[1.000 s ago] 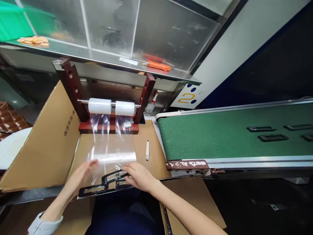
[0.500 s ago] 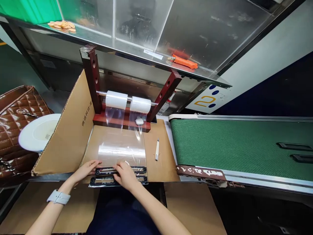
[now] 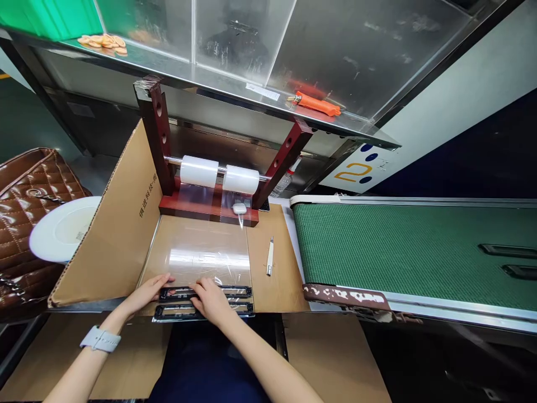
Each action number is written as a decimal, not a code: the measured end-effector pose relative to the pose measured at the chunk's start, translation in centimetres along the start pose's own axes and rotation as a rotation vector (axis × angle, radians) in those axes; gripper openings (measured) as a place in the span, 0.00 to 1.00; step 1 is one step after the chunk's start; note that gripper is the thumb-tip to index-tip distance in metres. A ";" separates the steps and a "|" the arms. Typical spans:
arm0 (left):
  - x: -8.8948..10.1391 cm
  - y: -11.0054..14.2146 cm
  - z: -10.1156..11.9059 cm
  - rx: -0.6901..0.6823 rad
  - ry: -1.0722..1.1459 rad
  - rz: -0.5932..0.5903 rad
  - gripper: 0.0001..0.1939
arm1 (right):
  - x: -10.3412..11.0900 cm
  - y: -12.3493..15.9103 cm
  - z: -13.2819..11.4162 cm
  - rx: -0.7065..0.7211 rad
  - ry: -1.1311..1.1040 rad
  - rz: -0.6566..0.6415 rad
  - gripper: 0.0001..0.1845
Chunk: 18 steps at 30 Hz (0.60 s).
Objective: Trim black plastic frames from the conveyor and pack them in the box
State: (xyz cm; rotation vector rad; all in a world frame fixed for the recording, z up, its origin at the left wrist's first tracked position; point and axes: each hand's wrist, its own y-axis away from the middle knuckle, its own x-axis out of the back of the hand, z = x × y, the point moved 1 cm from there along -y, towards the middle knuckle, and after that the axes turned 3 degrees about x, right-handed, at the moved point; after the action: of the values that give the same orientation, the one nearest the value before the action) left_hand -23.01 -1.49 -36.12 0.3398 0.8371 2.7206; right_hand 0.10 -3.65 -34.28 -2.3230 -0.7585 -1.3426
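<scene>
Two narrow black slotted frames lie side by side on clear plastic film (image 3: 205,238) near the table's front edge. My right hand (image 3: 212,302) reaches across the nearer black frame (image 3: 180,311) and grips the middle of the farther black frame (image 3: 237,291), its fingertips on the upper edge. At that frame's left end rests my left hand (image 3: 151,290), fingers stretched out, the tips beside the frame and the thumb mostly hidden. A pale watch is on my left wrist. Film runs toward me from two white rolls (image 3: 199,171) on a metal rod in a dark red stand (image 3: 184,204).
A white cutter (image 3: 269,256) lies on cardboard at the right. Beyond it, a green conveyor belt (image 3: 390,246) carries two black frames. An upright cardboard panel (image 3: 113,224) borders the left side. Overhead, the metal shelf holds an orange-handled tool (image 3: 318,103). A white earbud case (image 3: 239,209) sits by the stand.
My right hand and the farther black frame have shifted slightly left. My left hand has barely moved. The frames on the belt have moved slightly right in view.
</scene>
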 end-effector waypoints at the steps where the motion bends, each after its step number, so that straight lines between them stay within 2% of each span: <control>1: -0.1 0.2 -0.4 -0.037 -0.040 0.077 0.33 | 0.0 0.0 0.0 -0.003 -0.004 0.004 0.20; 3: -0.8 0.9 -1.2 -0.135 -0.140 0.270 0.36 | -0.1 -0.2 0.1 -0.015 -0.014 0.019 0.22; 5: -2.4 2.1 -2.1 -0.257 -0.264 0.402 0.35 | -0.1 -0.3 0.2 -0.034 -0.028 0.040 0.22; 8: -5.7 3.4 -3.3 -0.410 -0.450 0.407 0.31 | 0.4 0.2 0.0 -0.059 -0.060 0.078 0.19; 10: -7.3 3.6 -3.8 -0.458 -0.530 0.402 0.31 | 1.1 1.6 -0.4 -0.073 -0.087 0.107 0.18; 12: -7.8 3.4 -4.0 -0.486 -0.566 0.435 0.31 | 1.7 4.0 -0.9 -0.094 -0.107 0.136 0.17; 14: -7.4 3.7 -3.9 -0.505 -0.559 0.510 0.32 | 1.9 7.5 -1.4 -0.119 -0.114 0.152 0.17; 16: -6.7 4.9 -3.8 -0.501 -0.494 0.670 0.32 | 1.4 11.5 -1.9 -0.163 -0.130 0.107 0.18; 18: -6.5 7.3 -4.2 -0.461 -0.368 0.866 0.33 | 0.2 15.6 -2.3 -0.185 -0.125 -0.030 0.18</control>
State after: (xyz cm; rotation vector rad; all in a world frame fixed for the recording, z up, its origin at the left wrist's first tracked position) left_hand -19.57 -11.52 -36.19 1.2824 -0.1051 3.2882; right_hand 8.05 -17.21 -33.50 -2.5697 -0.7367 -1.3416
